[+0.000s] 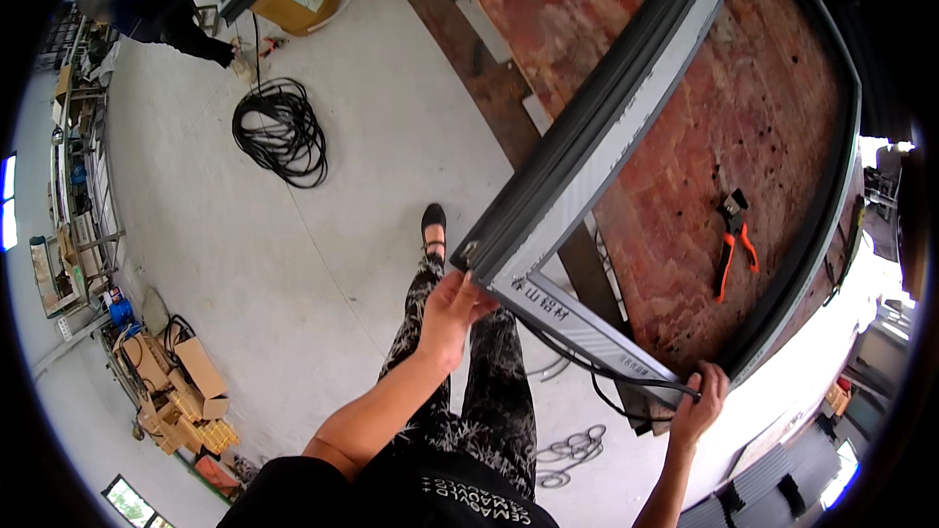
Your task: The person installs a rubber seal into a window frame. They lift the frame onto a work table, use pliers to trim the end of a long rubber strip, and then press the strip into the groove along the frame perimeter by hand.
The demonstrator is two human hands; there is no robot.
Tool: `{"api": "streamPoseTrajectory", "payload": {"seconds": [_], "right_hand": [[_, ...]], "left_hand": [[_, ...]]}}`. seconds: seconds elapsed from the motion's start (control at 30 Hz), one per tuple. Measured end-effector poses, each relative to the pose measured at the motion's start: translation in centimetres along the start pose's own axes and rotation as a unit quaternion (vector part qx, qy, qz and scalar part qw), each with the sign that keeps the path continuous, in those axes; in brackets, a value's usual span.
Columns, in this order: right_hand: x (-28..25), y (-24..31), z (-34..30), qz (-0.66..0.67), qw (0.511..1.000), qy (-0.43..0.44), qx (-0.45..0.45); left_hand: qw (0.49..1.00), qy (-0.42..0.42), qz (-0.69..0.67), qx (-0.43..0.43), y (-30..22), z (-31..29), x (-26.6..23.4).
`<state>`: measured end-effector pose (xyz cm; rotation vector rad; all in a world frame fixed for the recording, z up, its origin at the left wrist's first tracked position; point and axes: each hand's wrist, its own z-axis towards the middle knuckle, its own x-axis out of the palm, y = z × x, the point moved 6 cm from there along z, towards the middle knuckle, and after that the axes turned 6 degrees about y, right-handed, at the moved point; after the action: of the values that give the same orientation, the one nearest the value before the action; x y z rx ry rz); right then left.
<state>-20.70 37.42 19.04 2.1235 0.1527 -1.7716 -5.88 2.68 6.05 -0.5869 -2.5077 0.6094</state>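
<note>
The grey frame (624, 137) sits from one to five o'clock, over the red table (694, 225). The left hand (456, 318) pinches its six o'clock corner; the right hand (699, 406) clamps its four o'clock one. Looks stiff, smooth, maybe heavy: grip both corners.

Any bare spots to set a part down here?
Red tabletop: bare, speckled patch inside the frame's outline, between pliers and the frame's long left side. Floor: bare between cable coil and shoe. Crowded: the frame's near end, with left hand, right hand and black cord.
</note>
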Motion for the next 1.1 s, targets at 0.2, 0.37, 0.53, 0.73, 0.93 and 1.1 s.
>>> {"api": "streamPoseTrajectory", "payload": {"seconds": [0.2, 0.37, 0.53, 0.73, 0.93, 1.1], "right_hand": [[3.3, -2.2, -1.4, 0.059, 0.994, -0.002, 0.09], [4.5, 9.2, -1.4, 0.151, 0.988, -0.023, 0.008], [6.0, 20.2, 0.6, 0.217, 0.975, 0.033, -0.036], [3.8, 24.4, 1.7, 0.24, 0.961, -0.009, -0.137], [3.6, 23.7, 0.4, 0.235, 0.945, -0.036, -0.225], [2.9, 25.0, 0.6, 0.194, 0.941, -0.061, -0.27]], "left_hand": [[0.997, -0.034, 0.043, 0.057, -1.1, 1.5, -1.2], [0.988, -0.022, 0.104, 0.113, -11.5, 7.1, -4.0], [0.972, -0.033, 0.191, 0.133, -22.7, 13.8, -5.9], [0.979, 0.032, 0.178, 0.098, -25.0, 15.5, -6.0], [0.974, -0.03, 0.187, 0.127, -24.1, 16.1, -6.4], [0.974, -0.033, 0.187, 0.127, -24.1, 15.5, -5.8]]}}
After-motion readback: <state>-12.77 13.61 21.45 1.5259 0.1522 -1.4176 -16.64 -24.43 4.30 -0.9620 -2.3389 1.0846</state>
